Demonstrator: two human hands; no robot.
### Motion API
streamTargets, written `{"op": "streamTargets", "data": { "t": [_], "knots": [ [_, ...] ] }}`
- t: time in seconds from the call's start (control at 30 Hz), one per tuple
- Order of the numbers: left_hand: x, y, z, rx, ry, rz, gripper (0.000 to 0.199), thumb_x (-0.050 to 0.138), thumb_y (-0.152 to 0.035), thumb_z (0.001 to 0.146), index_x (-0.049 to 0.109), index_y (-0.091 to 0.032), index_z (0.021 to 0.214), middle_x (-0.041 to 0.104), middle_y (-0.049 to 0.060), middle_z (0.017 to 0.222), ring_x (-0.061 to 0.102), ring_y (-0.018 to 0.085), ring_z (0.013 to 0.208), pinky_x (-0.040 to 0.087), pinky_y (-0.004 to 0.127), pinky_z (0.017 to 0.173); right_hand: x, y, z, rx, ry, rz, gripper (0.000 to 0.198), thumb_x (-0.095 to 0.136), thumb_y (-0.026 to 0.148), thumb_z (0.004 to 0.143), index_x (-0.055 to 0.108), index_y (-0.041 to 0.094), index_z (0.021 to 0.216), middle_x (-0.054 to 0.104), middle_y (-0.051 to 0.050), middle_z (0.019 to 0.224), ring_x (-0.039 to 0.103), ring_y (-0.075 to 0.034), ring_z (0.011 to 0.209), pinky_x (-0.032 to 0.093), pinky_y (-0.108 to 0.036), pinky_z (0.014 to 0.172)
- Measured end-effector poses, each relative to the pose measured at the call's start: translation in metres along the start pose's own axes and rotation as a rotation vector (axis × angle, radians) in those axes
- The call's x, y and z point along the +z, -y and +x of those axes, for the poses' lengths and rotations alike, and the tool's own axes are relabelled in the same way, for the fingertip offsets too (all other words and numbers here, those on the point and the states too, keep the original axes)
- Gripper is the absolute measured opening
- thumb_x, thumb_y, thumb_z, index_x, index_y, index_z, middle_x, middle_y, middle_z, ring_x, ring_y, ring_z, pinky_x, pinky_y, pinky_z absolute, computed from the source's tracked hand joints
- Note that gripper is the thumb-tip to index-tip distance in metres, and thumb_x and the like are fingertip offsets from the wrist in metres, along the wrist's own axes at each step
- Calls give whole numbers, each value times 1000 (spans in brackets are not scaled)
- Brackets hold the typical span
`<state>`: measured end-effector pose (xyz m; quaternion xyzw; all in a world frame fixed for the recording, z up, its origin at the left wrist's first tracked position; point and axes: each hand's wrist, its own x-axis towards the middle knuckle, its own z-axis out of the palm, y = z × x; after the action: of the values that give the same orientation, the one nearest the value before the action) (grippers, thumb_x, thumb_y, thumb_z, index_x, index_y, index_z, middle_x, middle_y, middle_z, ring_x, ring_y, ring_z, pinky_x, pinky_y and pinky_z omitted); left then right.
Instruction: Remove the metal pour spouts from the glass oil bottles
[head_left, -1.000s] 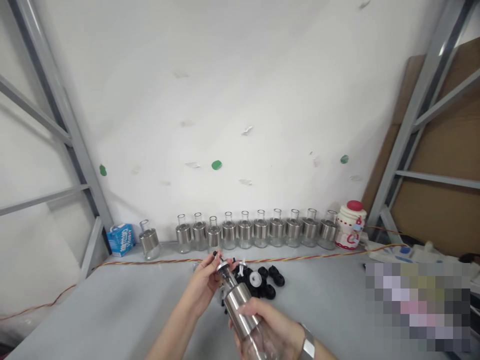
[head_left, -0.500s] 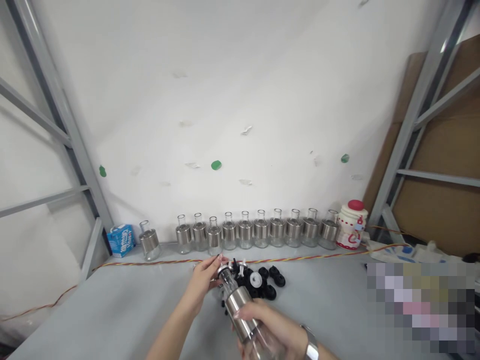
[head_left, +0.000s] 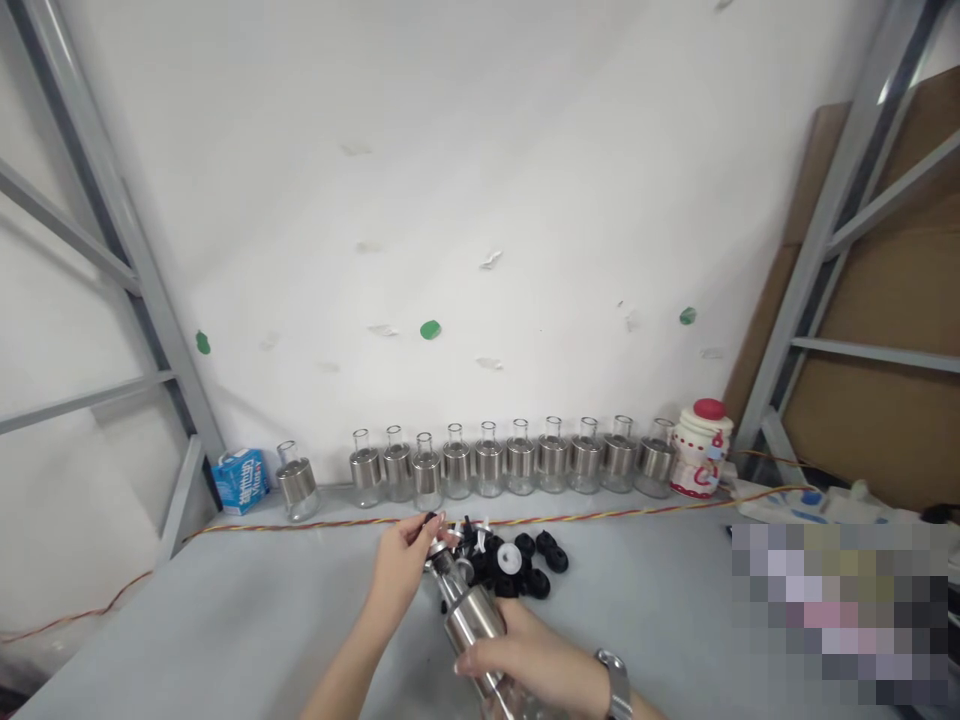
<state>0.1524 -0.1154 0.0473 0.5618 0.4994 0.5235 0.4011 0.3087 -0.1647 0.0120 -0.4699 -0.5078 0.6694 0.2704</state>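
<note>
My right hand [head_left: 521,650] is wrapped around a glass bottle [head_left: 474,620] with a brushed-metal sleeve. The bottle is tilted, its neck pointing up and left, and its base runs toward the lower edge of the view. At its mouth sits a bottle stopper [head_left: 437,549] with a silvery rim and a dark tip. My left hand [head_left: 401,562] pinches this stopper from above with closed fingertips, which partly cover it. Just behind the neck lies a pile of black stoppers [head_left: 537,583], with a white round piece [head_left: 509,558] among them.
Similar bottles [head_left: 488,465] stand in a row along the wall, with one bottle [head_left: 298,483] apart at left. A blue carton [head_left: 241,482] and a white-and-red jar [head_left: 699,450] flank them. A twisted cord [head_left: 615,515] crosses the grey table [head_left: 247,620]. Metal frame posts rise on both sides.
The held bottle has shifted slightly left and downward in view, with both hands staying on it. My left fingers have changed position on the stopper, and its dark tip now shows.
</note>
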Motion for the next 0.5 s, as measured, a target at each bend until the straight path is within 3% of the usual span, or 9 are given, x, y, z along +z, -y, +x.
{"op": "streamTargets", "data": {
  "t": [0.1, 0.23, 0.3, 0.4, 0.5],
  "knots": [
    [0, 4, -3, 70, -27, 78, 27, 55, -39, 69, 66, -16, 61, 67, 2, 57, 57, 17, 56, 40, 23, 53, -1, 4, -2, 30, 14, 6, 35, 67, 22, 54, 48, 16, 83, 54, 4, 61, 55, -10, 45, 41, -18, 39],
    [-6, 14, -2, 283, -83, 158, 18, 54, -32, 72, 67, -19, 77, 69, 2, 73, 60, 18, 72, 42, 24, 70, -4, 6, -4, 171, 87, 119, 33, 62, 24, 59, 46, 16, 86, 57, 1, 57, 57, -13, 44, 42, -20, 38],
    [-10, 17, 1, 306, -96, 125, 16, 56, -31, 71, 66, -20, 79, 69, 2, 77, 61, 18, 76, 42, 24, 73, -4, 4, -4, 203, 94, 159, 33, 60, 24, 60, 45, 15, 87, 58, 0, 56, 58, -14, 43, 43, -21, 39],
    [-14, 18, 7, 165, -113, -61, 20, 59, -35, 70, 65, -17, 77, 69, 4, 73, 62, 18, 73, 44, 25, 69, -4, 0, -1, 151, 53, 218, 35, 61, 25, 60, 44, 15, 89, 58, 0, 58, 59, -16, 44, 45, -26, 41],
    [-11, 18, 9, -47, -99, -378, 26, 61, -38, 68, 64, -15, 79, 69, 6, 77, 62, 20, 80, 46, 26, 70, -3, -1, 1, 19, 36, 358, 35, 59, 29, 63, 43, 17, 92, 59, 0, 60, 60, -17, 48, 48, -32, 48]
  ]
}}
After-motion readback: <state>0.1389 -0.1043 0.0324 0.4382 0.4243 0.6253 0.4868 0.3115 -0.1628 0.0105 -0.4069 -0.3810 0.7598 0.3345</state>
